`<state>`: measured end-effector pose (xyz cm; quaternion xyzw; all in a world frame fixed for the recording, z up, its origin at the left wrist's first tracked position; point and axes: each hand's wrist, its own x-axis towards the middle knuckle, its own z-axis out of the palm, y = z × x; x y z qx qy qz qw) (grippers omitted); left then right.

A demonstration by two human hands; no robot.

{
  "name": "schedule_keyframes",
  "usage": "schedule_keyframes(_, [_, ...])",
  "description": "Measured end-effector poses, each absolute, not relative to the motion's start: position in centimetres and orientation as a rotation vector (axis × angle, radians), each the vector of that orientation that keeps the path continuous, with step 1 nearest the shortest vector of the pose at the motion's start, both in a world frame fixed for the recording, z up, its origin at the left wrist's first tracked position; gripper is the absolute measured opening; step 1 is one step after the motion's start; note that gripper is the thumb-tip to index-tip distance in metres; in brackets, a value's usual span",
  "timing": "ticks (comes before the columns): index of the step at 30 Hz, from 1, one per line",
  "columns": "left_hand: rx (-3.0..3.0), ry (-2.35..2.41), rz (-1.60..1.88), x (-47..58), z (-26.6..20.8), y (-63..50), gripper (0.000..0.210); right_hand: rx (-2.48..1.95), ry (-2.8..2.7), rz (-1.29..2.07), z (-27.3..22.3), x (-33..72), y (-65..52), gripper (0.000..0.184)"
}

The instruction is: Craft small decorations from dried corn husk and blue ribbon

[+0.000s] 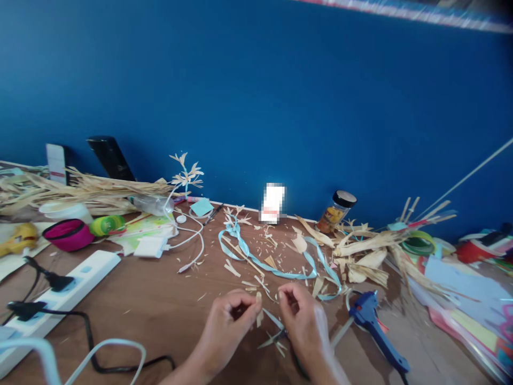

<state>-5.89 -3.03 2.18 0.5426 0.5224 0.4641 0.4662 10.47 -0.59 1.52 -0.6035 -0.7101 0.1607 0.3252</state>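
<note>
Two bare hands at work over a brown wooden tabletop (180,315), seen from the worker's side. The left hand (228,321) has thumb and forefinger clamped on a small, pale, straw-coloured husk piece (258,295), held at the near centre. The right hand (303,316) is just to its right, thumb and forefinger together; whether a thin strand lies between them cannot be told.

Likely hazards: the piece is narrow and looks brittle, so a hard pinch or twist could split it, while a loose one could drop it among similar pale husk scraps (276,342). Grey-bladed scissors (274,320) lie beneath the hands, partly hidden by the right one; a careless lowering could meet the blades. A blue plastic glue gun (371,318) rests to the right; the right forearm, swinging outward, could knock its whitish glue stick (341,332). Whether the gun is hot is not visible. At the far side, the loose light-blue ribbon (288,275) could snag reaching fingers.
</note>
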Motion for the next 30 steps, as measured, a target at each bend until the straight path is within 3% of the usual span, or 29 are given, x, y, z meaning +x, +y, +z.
schedule_keyframes(6, [1.362, 1.264, 1.334, -3.6, 2.6, -0.5, 0.016, -1.543, -1.813, 0.504, 3.0, 11.0, 0.5, 0.013])
schedule_keyframes(12, [1.386, 1.339, 1.452, -3.5, 0.4, 0.5, 0.016, -1.408, -1.919, 0.28, 3.7, 10.7, 1.1, 0.015])
schedule_keyframes(17, [1.361, 1.266, 1.389, -3.9, -0.1, 0.3, 0.015, -1.295, -1.946, 0.119, 2.5, 10.7, 1.7, 0.011])
schedule_keyframes(19, [1.286, 1.229, 1.317, -3.8, -0.2, 0.2, 0.018, -1.22, -1.918, 0.1, 2.0, 10.9, 1.8, 0.02])
schedule_keyframes(22, [1.227, 1.164, 1.219, -3.4, -0.4, 0.1, 0.023, -1.138, -1.922, 0.17, 1.6, 11.1, 1.6, 0.031])
schedule_keyframes(30, [1.241, 1.096, 1.14, -3.1, -1.0, 0.0, 0.025, -1.067, -2.004, 0.294, 0.2, 10.8, 1.1, 0.033])
